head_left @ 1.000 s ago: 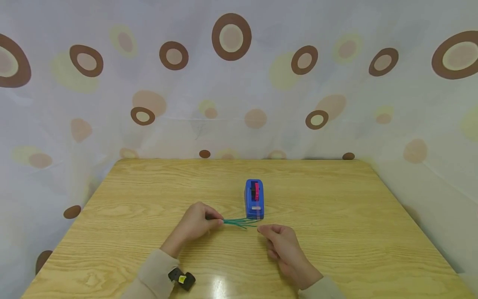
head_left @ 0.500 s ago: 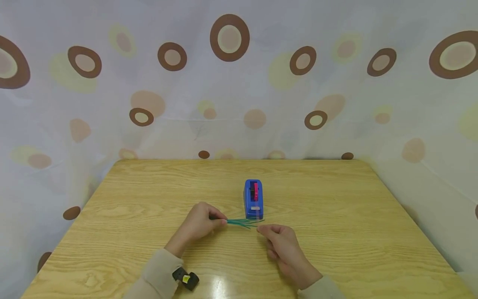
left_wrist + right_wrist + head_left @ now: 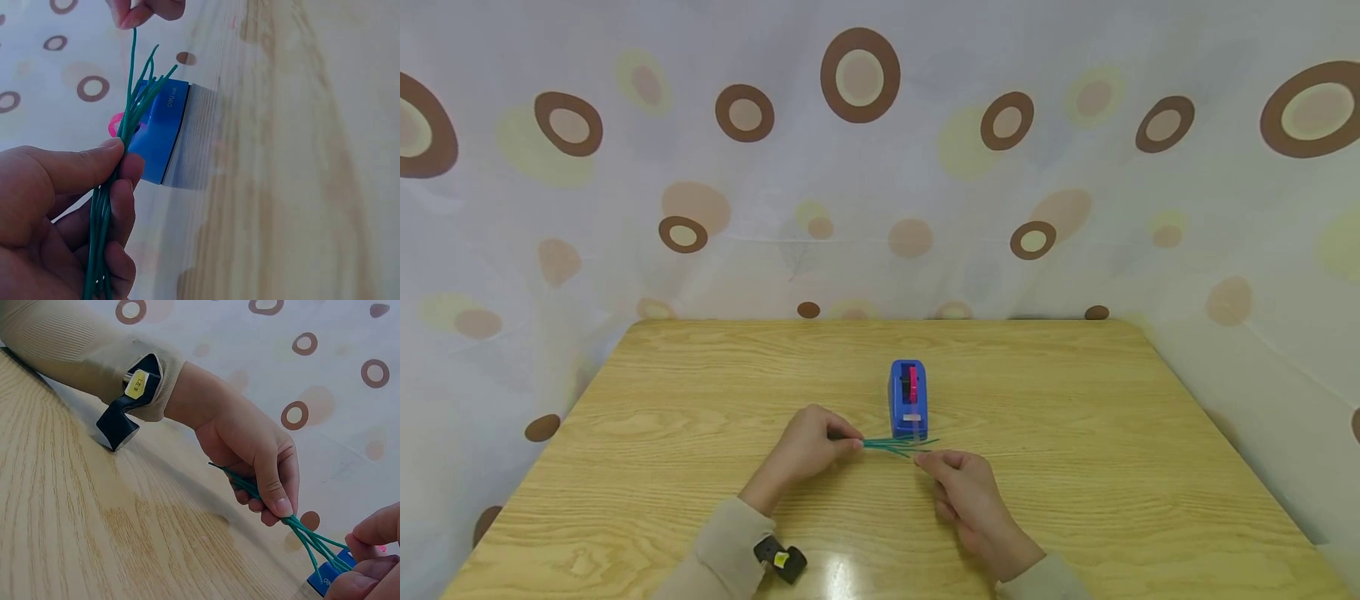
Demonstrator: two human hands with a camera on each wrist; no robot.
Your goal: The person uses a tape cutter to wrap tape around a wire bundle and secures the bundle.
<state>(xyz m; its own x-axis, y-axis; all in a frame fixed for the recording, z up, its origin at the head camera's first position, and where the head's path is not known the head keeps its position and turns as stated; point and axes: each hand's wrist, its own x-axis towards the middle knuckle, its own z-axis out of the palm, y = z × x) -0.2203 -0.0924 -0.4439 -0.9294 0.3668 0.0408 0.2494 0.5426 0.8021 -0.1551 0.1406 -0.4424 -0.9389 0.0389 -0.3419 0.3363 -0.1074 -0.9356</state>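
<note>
My left hand [image 3: 808, 446] pinches a bundle of thin green wires [image 3: 129, 128] between thumb and fingers. In the left wrist view the bundle's lower part runs down through the palm, and its upper ends fan out. My right hand [image 3: 973, 500] has thumb and forefinger together at the end of one wire, which stands straighter than the others. Right behind the wire ends, in the head view, stands a blue tape dispenser [image 3: 897, 408] with a pink reel. A strip of clear tape runs down its front.
The wooden table [image 3: 700, 375] reaches back to a patterned curtain [image 3: 775, 192]. On the left sleeve [image 3: 722, 542] a black wrist mount [image 3: 780, 560] with a yellow label sticks out to the side.
My left hand has moved a little to the right with the bundle, so the wire ends now reach past the right fingertips. The right hand has stayed almost still.
</note>
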